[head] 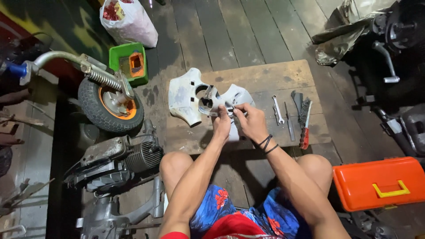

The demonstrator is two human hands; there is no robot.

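Centrally, a pale grey moulded plastic scooter cover [195, 95] with a round hole in its middle lies on a worn wooden board [265, 77] set on the dark plank floor [230, 31]. Both hands meet at the cover's near edge, just right of the hole. The left hand [221, 124] is closed in a pinch on the cover's rim, fingers curled. The right hand [251, 121] — dark bands around its wrist — has thumb and forefinger pressed together on something small at the same spot; what that is, is too small to tell.

On the board to the right of the hands lie a small silver spanner [277, 109], a slim grey screwdriver-like tool [288, 121] and a wire brush with a red handle [304, 126], side by side and apart from the cover. The person sits behind the board in blue-and-red flowered shorts [230, 212], bare knees either side of the forearms.

Further out — to the left — a small black tyre on an orange-centred wheel [110, 106] with a coil spring and a curved metal fork stands beside a green plastic tub [126, 57]. A greasy grey engine block [119, 159] rests below the wheel. A white plastic bag [128, 20] sits at the top. An orange plastic toolbox with a yellow handle [380, 181] lies shut at the right, near the person's right knee.
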